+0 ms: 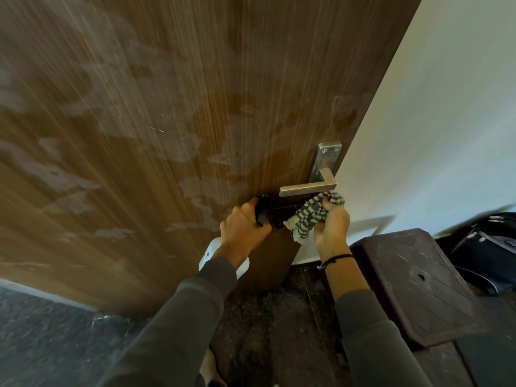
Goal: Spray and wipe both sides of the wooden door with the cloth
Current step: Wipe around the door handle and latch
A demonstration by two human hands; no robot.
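A tall brown wooden door (156,113) fills the view, streaked with pale wet patches. Its steel lever handle (307,188) sits near the right edge. My left hand (243,227) grips the black trigger head of a white spray bottle (212,251), whose body hangs below my wrist. My right hand (332,227) holds a bunched checked cloth (310,213) against the door just under the handle, over a dark latch fitting that is mostly hidden.
A white wall (446,121) stands right of the door edge. A dark brown plastic stool (413,283) stands at my right, with a black bag (491,247) behind it. The floor (50,336) is dark speckled stone.
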